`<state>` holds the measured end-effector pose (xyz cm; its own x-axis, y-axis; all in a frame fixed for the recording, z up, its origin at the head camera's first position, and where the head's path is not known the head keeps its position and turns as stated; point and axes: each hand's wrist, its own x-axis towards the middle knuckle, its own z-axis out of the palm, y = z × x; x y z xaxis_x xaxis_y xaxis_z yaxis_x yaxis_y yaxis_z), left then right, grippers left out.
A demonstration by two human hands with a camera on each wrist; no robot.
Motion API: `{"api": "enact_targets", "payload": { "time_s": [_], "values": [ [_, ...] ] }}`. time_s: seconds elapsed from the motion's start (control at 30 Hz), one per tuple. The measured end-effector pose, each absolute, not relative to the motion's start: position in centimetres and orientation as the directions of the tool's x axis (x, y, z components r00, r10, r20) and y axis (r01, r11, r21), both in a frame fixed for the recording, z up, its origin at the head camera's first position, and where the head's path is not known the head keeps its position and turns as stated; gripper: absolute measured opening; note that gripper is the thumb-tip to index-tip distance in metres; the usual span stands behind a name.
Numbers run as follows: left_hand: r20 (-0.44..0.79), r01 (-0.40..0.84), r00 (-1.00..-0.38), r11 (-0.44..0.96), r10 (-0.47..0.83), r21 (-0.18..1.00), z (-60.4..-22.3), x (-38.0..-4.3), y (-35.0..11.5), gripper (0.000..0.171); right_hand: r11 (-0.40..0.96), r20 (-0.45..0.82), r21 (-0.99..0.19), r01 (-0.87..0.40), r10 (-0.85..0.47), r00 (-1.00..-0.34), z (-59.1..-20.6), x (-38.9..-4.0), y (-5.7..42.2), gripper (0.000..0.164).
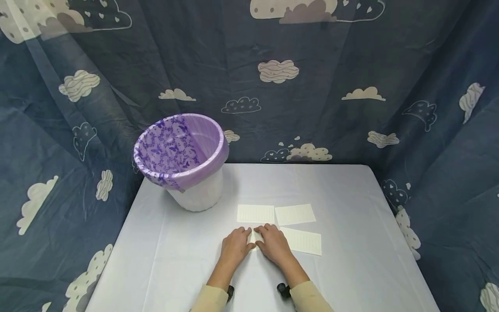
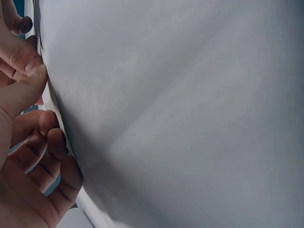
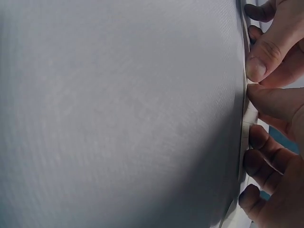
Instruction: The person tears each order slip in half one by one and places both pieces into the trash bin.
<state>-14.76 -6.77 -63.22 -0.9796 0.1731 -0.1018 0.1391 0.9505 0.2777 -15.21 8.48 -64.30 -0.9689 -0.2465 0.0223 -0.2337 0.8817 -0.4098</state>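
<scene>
Both hands meet at a small pale paper card on the white table, near its middle. The left hand point(image 1: 235, 245) and the right hand point(image 1: 273, 243) cover most of this card point(image 1: 255, 236); a narrow strip shows between them. Left index fingertip and thumb lie on the strip's left side, and the right ones mirror them. In the left wrist view, the left thumb point(image 2: 28, 88) rests close to the other hand's thumb. The right wrist view has the right thumb point(image 3: 275, 99) at the card's thin edge, its other fingers bent low beside it.
Three more pale lined cards lie flat around the hands: one behind left point(image 1: 255, 213), one behind right point(image 1: 295, 214) and one at the right point(image 1: 302, 241). A white bucket point(image 1: 200, 190) with a purple patterned liner point(image 1: 169, 145) stands back left. Dark cloud-print curtains point(image 1: 312, 117) surround the table point(image 1: 351, 216).
</scene>
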Motion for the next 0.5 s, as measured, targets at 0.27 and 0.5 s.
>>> {"api": "enact_targets", "payload": {
  "time_s": [0.27, 0.5],
  "values": [
    [-0.008, 0.157, -0.986, 0.945, 0.166, 0.286, -63.6, -14.1, -6.4, 0.048, 0.885, 0.066, -0.392, -0.251, -0.245, -0.967, -64.2, -14.9, 8.4, 0.042],
    [0.009, 0.131, -0.991, 0.945, 0.135, 0.299, -63.6, -13.4, -6.0, 0.046, 0.893, 0.033, -0.386, -0.232, -0.238, -0.971, -63.7, -15.1, 8.1, 0.033]
  ]
}}
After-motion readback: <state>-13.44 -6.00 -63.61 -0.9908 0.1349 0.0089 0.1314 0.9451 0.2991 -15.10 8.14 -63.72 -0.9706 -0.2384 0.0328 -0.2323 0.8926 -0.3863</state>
